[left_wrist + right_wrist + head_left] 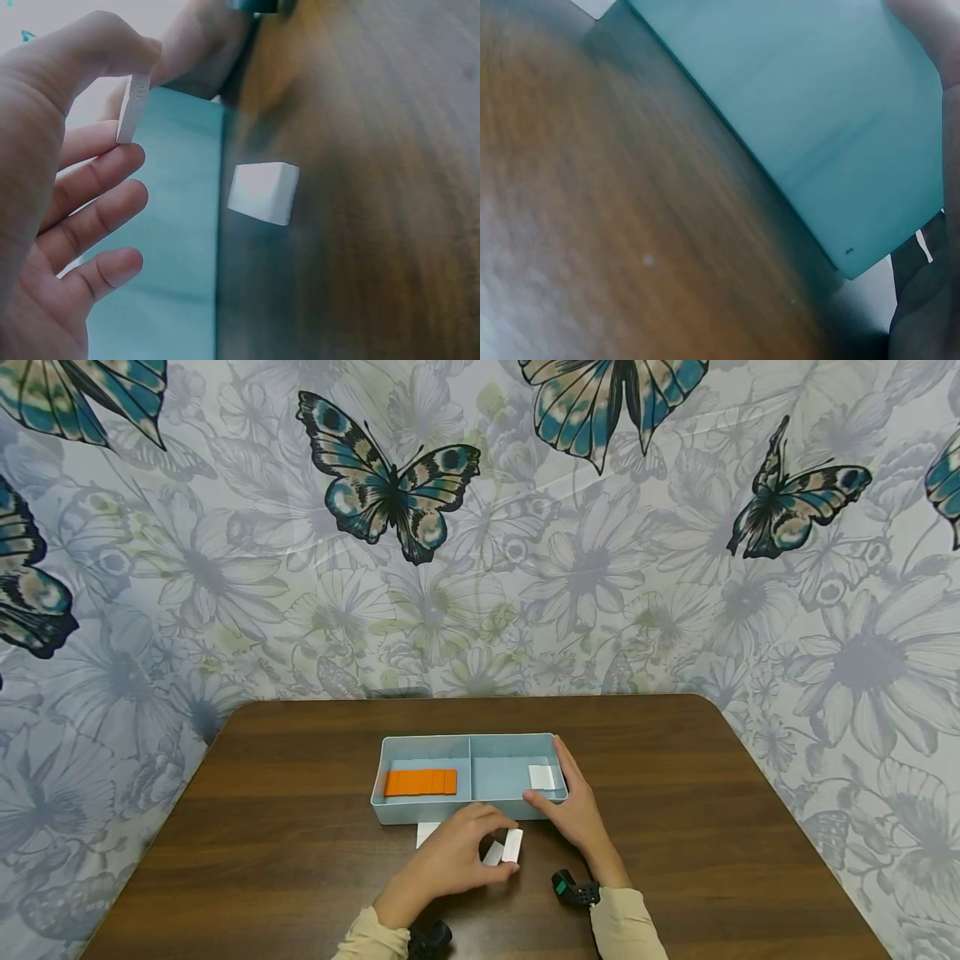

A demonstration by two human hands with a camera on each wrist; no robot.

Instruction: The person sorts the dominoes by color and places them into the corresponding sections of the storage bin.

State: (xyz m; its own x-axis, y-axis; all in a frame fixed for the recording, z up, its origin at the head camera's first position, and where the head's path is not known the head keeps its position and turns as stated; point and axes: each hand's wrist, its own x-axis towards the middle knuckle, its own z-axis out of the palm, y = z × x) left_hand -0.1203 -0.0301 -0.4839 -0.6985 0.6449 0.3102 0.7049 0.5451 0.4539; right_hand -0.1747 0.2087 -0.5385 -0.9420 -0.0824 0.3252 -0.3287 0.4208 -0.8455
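Between the thumb and fingers of my left hand (450,858) is a small white block (133,109), pinched upright just above the table. Another white block (262,191) lies on the wood beside it, partly behind the hand in the head view. A third white piece (427,832) shows at the front of the light blue divided tray (397,812). My right hand (576,806) grips the tray's right end, thumb at the front rim and fingers along the side. Several orange pieces (420,782) lie in the left compartment, and white pieces (542,777) in the right one.
The brown wooden table (735,852) has a cloth with butterflies and flowers (585,585) hanging behind it. A divider (471,767) splits the tray in two. Black bands (576,889) are worn at both wrists.
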